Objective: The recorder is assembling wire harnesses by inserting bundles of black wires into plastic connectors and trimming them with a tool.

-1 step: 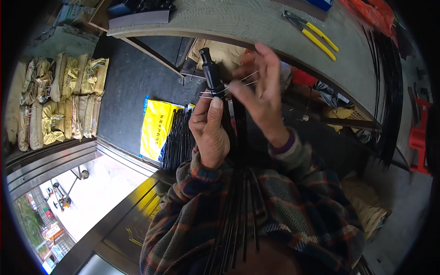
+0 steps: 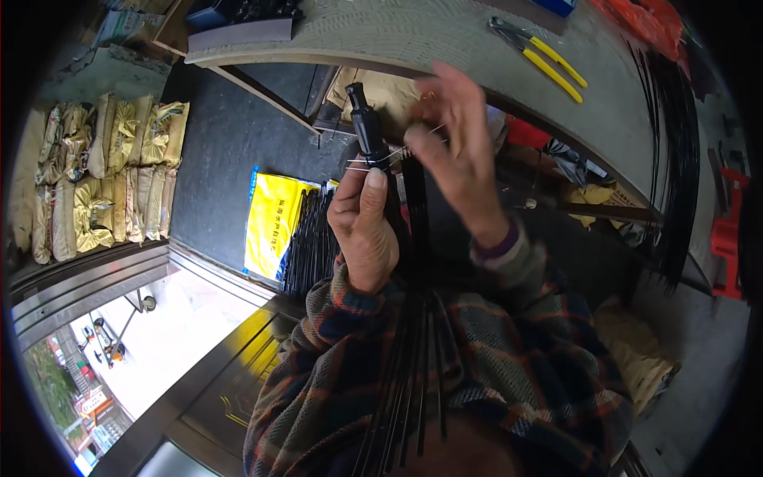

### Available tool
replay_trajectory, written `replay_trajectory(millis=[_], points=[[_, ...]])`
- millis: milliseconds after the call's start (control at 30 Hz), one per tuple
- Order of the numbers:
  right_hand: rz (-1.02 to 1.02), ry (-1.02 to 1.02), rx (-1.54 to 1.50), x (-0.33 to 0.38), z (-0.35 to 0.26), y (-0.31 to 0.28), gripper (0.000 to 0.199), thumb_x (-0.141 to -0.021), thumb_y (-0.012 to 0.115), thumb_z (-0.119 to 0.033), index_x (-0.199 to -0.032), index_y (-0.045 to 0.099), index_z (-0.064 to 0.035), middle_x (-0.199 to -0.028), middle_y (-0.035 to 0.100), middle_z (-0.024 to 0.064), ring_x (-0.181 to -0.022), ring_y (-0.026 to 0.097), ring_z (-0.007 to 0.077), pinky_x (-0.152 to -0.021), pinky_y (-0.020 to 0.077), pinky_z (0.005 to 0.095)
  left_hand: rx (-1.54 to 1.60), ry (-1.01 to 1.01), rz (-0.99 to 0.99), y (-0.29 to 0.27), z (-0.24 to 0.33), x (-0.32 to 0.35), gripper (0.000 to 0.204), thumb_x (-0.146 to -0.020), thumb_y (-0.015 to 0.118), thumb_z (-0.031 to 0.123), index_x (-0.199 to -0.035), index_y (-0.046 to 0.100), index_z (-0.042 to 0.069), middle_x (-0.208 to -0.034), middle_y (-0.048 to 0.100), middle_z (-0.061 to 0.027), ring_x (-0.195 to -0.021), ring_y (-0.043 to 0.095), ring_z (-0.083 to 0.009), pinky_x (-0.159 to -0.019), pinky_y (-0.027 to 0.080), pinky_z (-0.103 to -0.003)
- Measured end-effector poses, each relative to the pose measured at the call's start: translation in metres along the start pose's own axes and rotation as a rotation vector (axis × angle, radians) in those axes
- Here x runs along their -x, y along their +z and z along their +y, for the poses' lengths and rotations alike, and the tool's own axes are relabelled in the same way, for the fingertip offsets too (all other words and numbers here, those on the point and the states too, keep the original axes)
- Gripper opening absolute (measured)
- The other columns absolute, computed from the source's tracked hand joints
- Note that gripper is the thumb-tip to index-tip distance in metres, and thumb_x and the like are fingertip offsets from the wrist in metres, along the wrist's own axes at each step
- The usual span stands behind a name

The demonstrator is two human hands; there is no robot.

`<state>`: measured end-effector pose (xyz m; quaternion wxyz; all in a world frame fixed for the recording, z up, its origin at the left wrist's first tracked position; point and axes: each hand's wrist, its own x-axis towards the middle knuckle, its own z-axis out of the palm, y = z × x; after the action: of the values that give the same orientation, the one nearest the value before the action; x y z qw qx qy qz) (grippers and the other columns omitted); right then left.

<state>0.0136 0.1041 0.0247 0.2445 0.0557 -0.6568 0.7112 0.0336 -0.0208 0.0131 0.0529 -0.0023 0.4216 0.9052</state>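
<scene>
From the person's head, the left fisheye camera of a side-by-side pair looks steeply down over the plaid jacket point(image 2: 509, 350), with the left hand point(image 2: 366, 230) and right hand point(image 2: 461, 159) close, mid-view; its wide field reaches the far tabletop point(image 2: 389, 36) and near-left doorway point(image 2: 199, 326), bending straight edges.

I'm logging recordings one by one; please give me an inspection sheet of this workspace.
Surface: grey bench, yellow-handled pliers lying on it.
Job's things: black tube, thin pale rods at its lower end.
Clutter: black strands at bench's right; yellow bag beside black rods.
Hands: left hand pinches at the tube's lower end; right hand raised beside it, blurred.
Cables: nothing seen that is plainly a cable.
Surroundings: wrapped bundles at left, bright opening below.
</scene>
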Motion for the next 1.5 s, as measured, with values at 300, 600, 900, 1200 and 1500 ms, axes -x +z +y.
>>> replay_trajectory(millis=[300, 600, 900, 1200, 1500], points=[[-0.776, -0.007, 0.365, -0.073, -0.031, -0.001, 0.032, -0.08, 0.062, -0.012, -0.107, 0.049, -0.0029, -0.071, 0.058, 0.0061, -0.067, 0.057, 0.0113, -0.06, 0.0445, 0.0243, -0.037, 0.052, -0.036, 0.009, 0.0, 0.005, 0.029, -0.085, 0.054, 0.004, -0.111, 0.051, -0.007, -0.101, 0.059, -0.0084, -0.091, 0.054, -0.0126, -0.085, 0.04, -0.023], [-0.047, -0.47, 0.591, -0.013, -0.027, -0.005, 0.056, -0.07, 0.072, -0.011, -0.114, 0.038, -0.003, -0.097, 0.055, 0.0101, -0.08, 0.055, 0.0138, -0.071, 0.0443, 0.0225, 0.083, -0.059, -0.032, -0.002, 0.008, 0.0, 0.023, -0.083, 0.056, 0.003, -0.105, 0.056, -0.002, -0.101, 0.06, -0.0079, -0.09, 0.055, -0.0121, -0.087, 0.041, -0.025], [0.012, 0.42, -0.584, 0.042, 0.002, 0.027, 0.041, -0.075, 0.067, -0.006, -0.108, 0.043, -0.0033, -0.095, 0.053, 0.004, -0.086, 0.05, 0.0086, -0.075, 0.0416, 0.0192, 0.066, -0.117, -0.064, -0.017, 0.007, 0.003, 0.032, -0.088, 0.05, 0.013, -0.116, 0.049, -0.003, -0.114, 0.054, -0.0101, -0.103, 0.051, -0.0165, -0.093, 0.038, -0.03], [-0.06, 0.493, -0.534, 0.05, 0.007, 0.027, 0.015, -0.079, 0.065, -0.011, -0.087, 0.061, -0.0004, -0.076, 0.06, 0.0022, -0.067, 0.054, 0.0068, -0.062, 0.0445, 0.0194, 0.173, -0.161, -0.074, -0.019, 0.017, -0.001, 0.037, -0.086, 0.054, 0.022, -0.113, 0.049, -0.003, -0.113, 0.054, -0.0137, -0.111, 0.048, -0.026, -0.096, 0.036, -0.036], [-0.081, 0.467, -0.454, 0.048, -0.004, 0.024, 0.015, -0.08, 0.064, -0.012, -0.084, 0.06, 0.0017, -0.073, 0.058, 0.0014, -0.067, 0.05, 0.0039, -0.058, 0.0405, 0.0166, 0.099, -0.127, -0.176, -0.015, 0.015, -0.004, 0.041, -0.086, 0.054, 0.027, -0.115, 0.048, -0.001, -0.124, 0.045, -0.0182, -0.116, 0.042, -0.0278, -0.099, 0.033, -0.038]])
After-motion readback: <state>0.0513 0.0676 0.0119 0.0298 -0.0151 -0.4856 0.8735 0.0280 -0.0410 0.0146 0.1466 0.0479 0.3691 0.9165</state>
